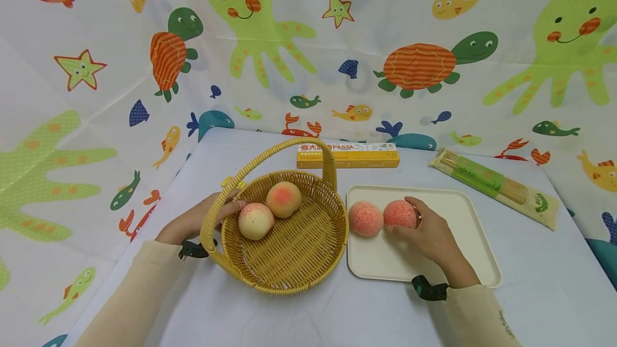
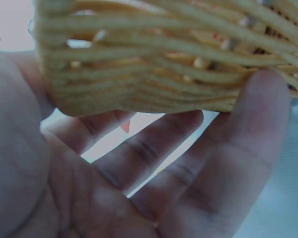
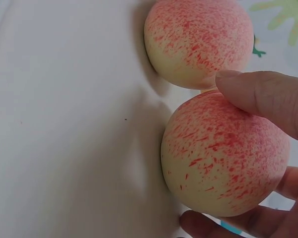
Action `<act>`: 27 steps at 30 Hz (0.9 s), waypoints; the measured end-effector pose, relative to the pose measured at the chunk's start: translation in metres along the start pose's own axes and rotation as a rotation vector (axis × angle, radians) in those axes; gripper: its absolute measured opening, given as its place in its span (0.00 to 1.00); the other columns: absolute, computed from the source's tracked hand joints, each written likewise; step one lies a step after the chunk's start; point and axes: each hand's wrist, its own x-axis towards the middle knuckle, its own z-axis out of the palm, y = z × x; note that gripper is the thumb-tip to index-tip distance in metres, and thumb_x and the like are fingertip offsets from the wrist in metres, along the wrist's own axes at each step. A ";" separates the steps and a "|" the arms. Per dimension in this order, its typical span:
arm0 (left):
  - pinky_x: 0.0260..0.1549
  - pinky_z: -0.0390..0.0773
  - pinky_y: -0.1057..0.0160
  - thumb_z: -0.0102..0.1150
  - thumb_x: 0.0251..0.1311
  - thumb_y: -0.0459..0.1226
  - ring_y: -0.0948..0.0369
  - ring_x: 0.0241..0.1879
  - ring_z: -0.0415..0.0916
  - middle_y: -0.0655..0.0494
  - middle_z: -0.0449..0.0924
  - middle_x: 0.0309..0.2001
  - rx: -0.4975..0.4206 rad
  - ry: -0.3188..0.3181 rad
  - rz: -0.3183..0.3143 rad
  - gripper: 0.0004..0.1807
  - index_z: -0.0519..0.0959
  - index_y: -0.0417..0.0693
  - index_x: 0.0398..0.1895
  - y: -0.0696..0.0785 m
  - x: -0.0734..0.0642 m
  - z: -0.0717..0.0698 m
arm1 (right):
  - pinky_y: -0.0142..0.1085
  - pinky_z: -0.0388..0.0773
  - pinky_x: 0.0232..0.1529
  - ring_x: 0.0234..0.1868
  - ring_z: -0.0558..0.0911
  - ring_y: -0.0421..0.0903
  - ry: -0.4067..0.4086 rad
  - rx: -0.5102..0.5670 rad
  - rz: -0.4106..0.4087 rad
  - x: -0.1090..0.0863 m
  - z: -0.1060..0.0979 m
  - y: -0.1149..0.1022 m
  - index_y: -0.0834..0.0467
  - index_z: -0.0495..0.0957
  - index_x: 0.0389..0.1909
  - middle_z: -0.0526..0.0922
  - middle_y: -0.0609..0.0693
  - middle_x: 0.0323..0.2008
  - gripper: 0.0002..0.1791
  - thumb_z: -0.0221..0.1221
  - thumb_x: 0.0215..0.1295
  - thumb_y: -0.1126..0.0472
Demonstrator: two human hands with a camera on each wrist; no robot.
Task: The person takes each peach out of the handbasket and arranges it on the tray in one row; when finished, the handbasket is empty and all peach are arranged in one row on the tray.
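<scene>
A round woven basket [image 1: 284, 283] with a tall arched handle stands on the table, holding a pale peach [image 1: 256, 221] and a more orange peach [image 1: 284, 200]. At its left side, my left hand [image 1: 207, 216] holds the basket, partly hidden behind the handle. The left wrist view shows the thumb [image 2: 258, 129] against the woven wall [image 2: 139, 64]. To the right, on a cream tray [image 1: 458, 240], my right hand [image 1: 431, 232] grips a red-speckled peach [image 3: 223, 158] between thumb and fingers. Another speckled peach [image 3: 198, 42] lies right beside it on the tray.
A yellow pasta box [image 1: 348, 156] lies behind the basket and tray. At the back right is a long pack of noodles [image 1: 496, 186] in a green and clear wrapper. A printed curtain [image 1: 299, 58] with sea animals hangs behind the white table [image 1: 540, 277].
</scene>
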 end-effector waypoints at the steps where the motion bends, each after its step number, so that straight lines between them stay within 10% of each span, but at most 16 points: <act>1: 0.35 0.89 0.50 0.48 0.79 0.47 0.48 0.41 0.89 0.41 0.84 0.51 -0.003 0.001 0.000 0.27 0.67 0.40 0.72 0.000 -0.001 0.000 | 0.43 0.79 0.42 0.48 0.80 0.57 -0.004 0.003 -0.001 0.000 0.000 0.000 0.64 0.60 0.78 0.79 0.69 0.59 0.51 0.73 0.60 0.48; 10: 0.35 0.89 0.49 0.49 0.80 0.47 0.47 0.40 0.90 0.42 0.86 0.50 -0.030 0.006 -0.006 0.26 0.69 0.39 0.70 -0.002 0.001 0.000 | 0.70 0.64 0.68 0.74 0.62 0.72 0.006 0.035 -0.061 -0.004 -0.002 -0.011 0.64 0.51 0.81 0.60 0.72 0.76 0.56 0.70 0.65 0.41; 19: 0.36 0.89 0.51 0.49 0.79 0.49 0.48 0.41 0.90 0.42 0.86 0.50 -0.019 0.013 -0.010 0.28 0.69 0.38 0.70 -0.003 0.004 0.002 | 0.68 0.70 0.65 0.71 0.69 0.68 0.090 0.052 -0.244 -0.025 0.001 -0.069 0.60 0.60 0.79 0.64 0.64 0.77 0.47 0.71 0.65 0.51; 27: 0.34 0.89 0.49 0.49 0.80 0.49 0.47 0.39 0.90 0.43 0.85 0.50 -0.034 0.032 -0.024 0.25 0.71 0.41 0.66 -0.003 0.001 0.002 | 0.61 0.70 0.70 0.76 0.67 0.55 -0.100 0.161 -0.428 -0.026 0.029 -0.133 0.50 0.66 0.77 0.68 0.49 0.75 0.44 0.73 0.63 0.47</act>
